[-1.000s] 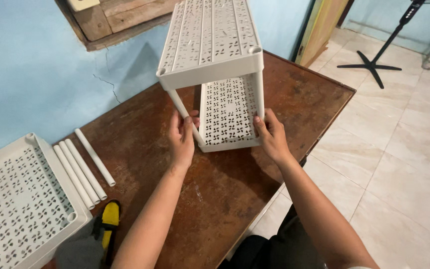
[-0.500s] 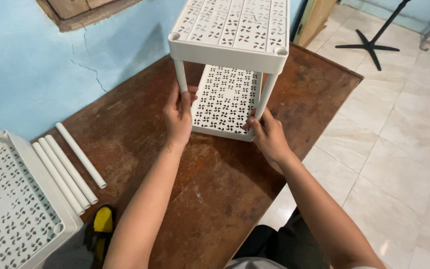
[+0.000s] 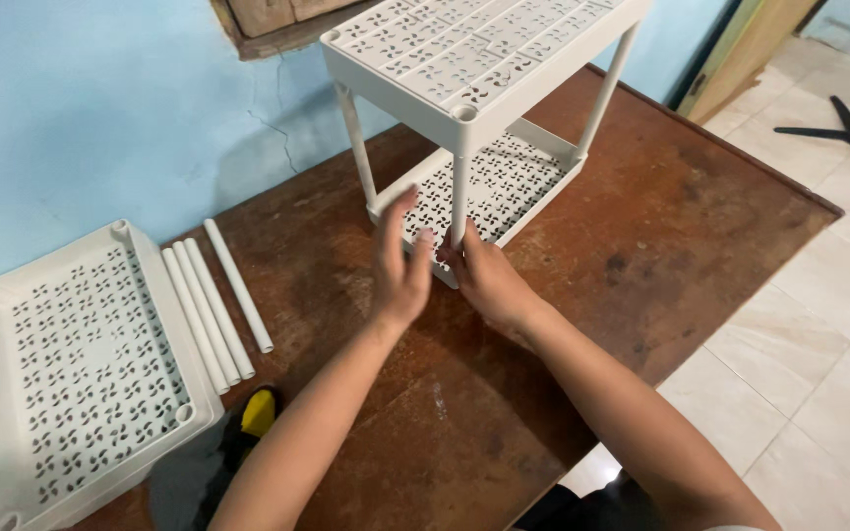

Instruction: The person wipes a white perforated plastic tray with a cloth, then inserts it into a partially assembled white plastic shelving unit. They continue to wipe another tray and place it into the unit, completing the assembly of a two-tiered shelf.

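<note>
two-tier white rack (image 3: 484, 108) stands on brown table (image 3: 641, 226), just beyond both hands | left hand (image 3: 400, 265) fingers spread, flat at lower shelf's near corner | right hand (image 3: 484, 280) wraps the front post's base | grip tightness unclear

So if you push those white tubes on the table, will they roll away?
Probably. The four white tubes are round and smooth and lie loose on the flat wooden table, so a sideways push would likely roll them. They look thin and hollow, so probably light. The white tray beside them might stop them.
</note>
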